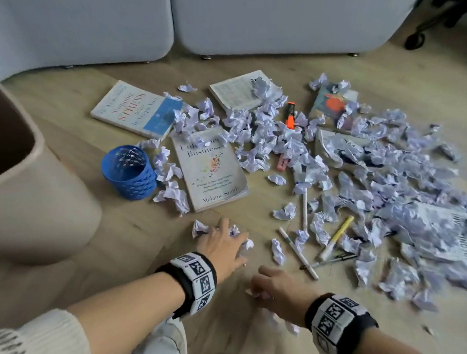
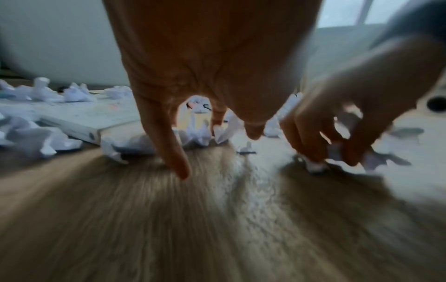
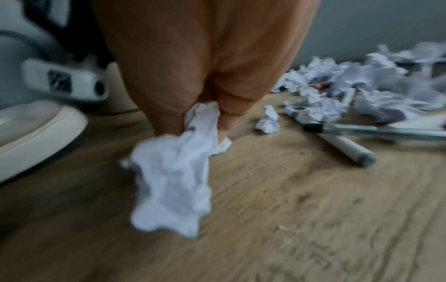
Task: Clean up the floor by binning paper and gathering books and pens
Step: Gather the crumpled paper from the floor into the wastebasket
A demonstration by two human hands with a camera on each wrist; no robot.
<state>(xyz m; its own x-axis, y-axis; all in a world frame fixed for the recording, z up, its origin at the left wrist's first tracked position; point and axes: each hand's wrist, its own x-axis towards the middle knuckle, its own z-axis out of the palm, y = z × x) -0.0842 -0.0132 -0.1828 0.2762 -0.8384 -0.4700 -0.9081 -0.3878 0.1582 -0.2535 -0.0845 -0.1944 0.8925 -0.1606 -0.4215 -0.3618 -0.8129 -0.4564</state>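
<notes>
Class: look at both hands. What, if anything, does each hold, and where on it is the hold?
The right hand pinches a crumpled paper by its top edge. The left hand rests spread over paper scraps on the floor; a closed hold cannot be told.

A light wood-plank floor [image 1: 134,233] carries the clutter. A tall beige plastic bin [image 1: 10,177] stands at the left edge, a blue perforated pen cup [image 1: 129,173] just right of it. Paperback books [image 1: 211,169] lie across the upper centre, crumpled white paper scraps [image 1: 386,189] spread to the right, and loose pens [image 1: 299,253] lie at lower centre.
</notes>
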